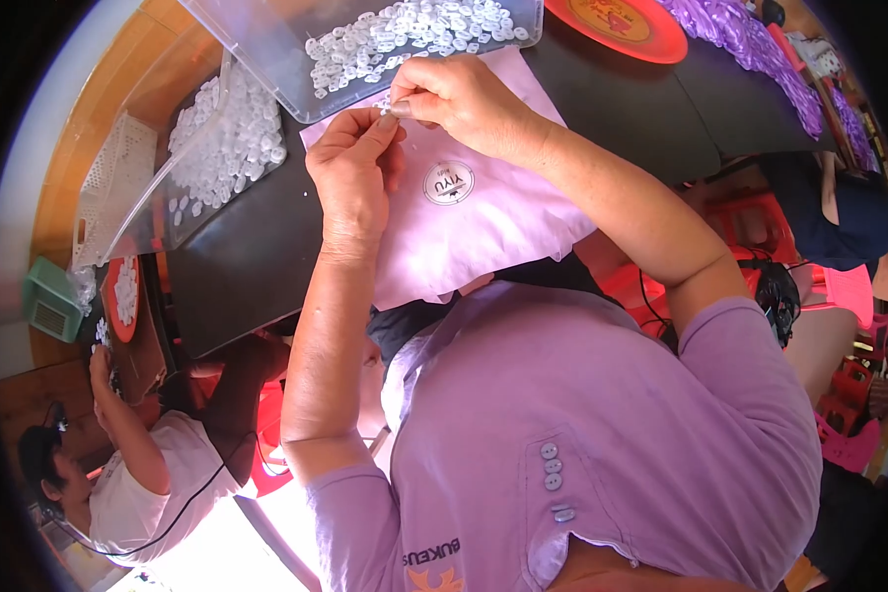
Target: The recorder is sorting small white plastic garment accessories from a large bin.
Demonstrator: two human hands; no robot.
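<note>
My left hand (353, 168) and my right hand (459, 101) meet fingertip to fingertip at the near edge of a clear plastic bin (337, 107). Between their pinched fingers is a small whitish plastic piece (383, 103), mostly covered by the fingertips. It resembles the many small translucent white pieces (414, 35) spread over the bin's floor. Whether the hands hold one piece or two joined ones is too small to tell. Under my wrists a pink cloth (483, 232) with a round printed mark runs from the table edge toward my lap.
A second clear bin with a heap of white pieces (229, 133) stands at the left on the dark table (252, 261). Red round tray (617, 28) and shiny purple material (750, 44) lie at the right. A green basket (54, 299) and a co-worker (153, 464) are at far left.
</note>
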